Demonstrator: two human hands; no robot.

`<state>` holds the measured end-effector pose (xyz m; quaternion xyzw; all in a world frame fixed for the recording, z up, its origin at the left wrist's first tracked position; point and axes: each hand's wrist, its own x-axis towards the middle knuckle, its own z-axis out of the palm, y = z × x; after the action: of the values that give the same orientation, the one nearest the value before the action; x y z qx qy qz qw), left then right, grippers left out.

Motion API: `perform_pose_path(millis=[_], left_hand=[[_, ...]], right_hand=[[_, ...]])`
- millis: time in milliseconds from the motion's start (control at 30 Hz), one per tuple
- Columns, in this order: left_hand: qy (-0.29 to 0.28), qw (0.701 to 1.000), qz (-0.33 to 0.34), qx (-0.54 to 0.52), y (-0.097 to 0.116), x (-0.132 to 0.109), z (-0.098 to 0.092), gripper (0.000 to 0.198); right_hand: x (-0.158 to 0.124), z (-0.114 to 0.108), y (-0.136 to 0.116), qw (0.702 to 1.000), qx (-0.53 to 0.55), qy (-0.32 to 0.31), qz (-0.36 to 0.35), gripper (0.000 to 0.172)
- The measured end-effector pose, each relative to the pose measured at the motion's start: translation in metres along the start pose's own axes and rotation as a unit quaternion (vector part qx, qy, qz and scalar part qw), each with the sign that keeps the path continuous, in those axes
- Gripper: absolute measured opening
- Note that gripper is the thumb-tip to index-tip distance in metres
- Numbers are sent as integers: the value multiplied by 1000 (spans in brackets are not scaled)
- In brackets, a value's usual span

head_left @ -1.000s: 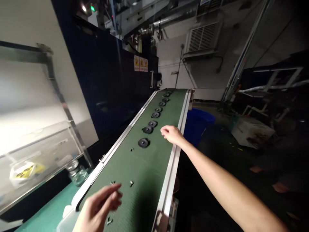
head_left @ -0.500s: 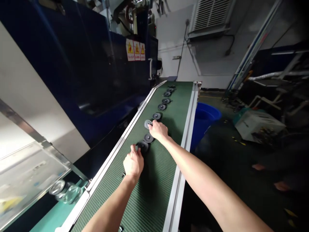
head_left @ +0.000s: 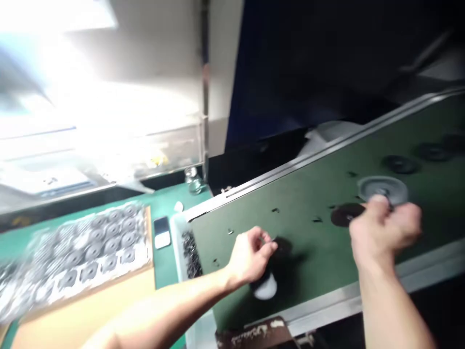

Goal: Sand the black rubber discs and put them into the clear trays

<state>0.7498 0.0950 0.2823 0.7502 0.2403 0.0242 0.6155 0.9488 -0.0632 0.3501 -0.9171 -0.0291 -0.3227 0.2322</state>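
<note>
My right hand [head_left: 387,228] is closed on a round grey plastic disc with a central hub [head_left: 394,186], tilted above the green conveyor belt [head_left: 312,194]. Just behind that hand, a dark disc [head_left: 343,214] lies on the belt, partly covered by my fingers. My left hand [head_left: 252,254] is pinched closed at the near end of the belt. Below its palm shows a dark disc [head_left: 265,287] with a bright glare, apparently in its grip; the hand covers most of it. Farther right, several black discs [head_left: 399,164] rest on the belt, blurred.
Small dark scraps [head_left: 317,220] are scattered on the belt. A tray [head_left: 181,247] of black bits stands at its end. Left, a green table [head_left: 163,203] holds a phone [head_left: 162,232], a glass jar [head_left: 193,180] and plastic-covered packaging with rows of discs [head_left: 92,252]. A metal rail [head_left: 290,167] edges the belt.
My view has swung left, bringing the table and packed discs into sight. My right hand has lifted the grey disc off the belt. My hands are farther apart.
</note>
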Motion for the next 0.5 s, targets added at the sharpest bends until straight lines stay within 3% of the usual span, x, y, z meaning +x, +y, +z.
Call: perform_pose_path(millis=[100,167,233,300,367,433,500], left_hand=[[56,992,-113,-21,-102,-110,-80,20],[115,974,-197,-10,-175,-179,-140,23],[164,943,-291,8,-246,-234,-202,27],[199,912,-359,25,-310,-272,-260,25],[222,891,-395,33,-365,-297,-310,25],[233,881,-411,38,-410,-313,-347,27],[234,880,-412,39,-445,-325,-372,28]], right_hand=[[-135,-18,-48,983,149,-96,-51,39],[-247,-29,-92,943,240,-200,-112,30],[-356,-30,-142,897,273,-292,-186,26],[-452,-18,-189,851,281,-362,-255,27],[-531,2,-230,812,272,-408,-316,31],[-593,25,-263,774,251,-449,-370,30],[-641,45,-288,738,223,-479,-420,29]])
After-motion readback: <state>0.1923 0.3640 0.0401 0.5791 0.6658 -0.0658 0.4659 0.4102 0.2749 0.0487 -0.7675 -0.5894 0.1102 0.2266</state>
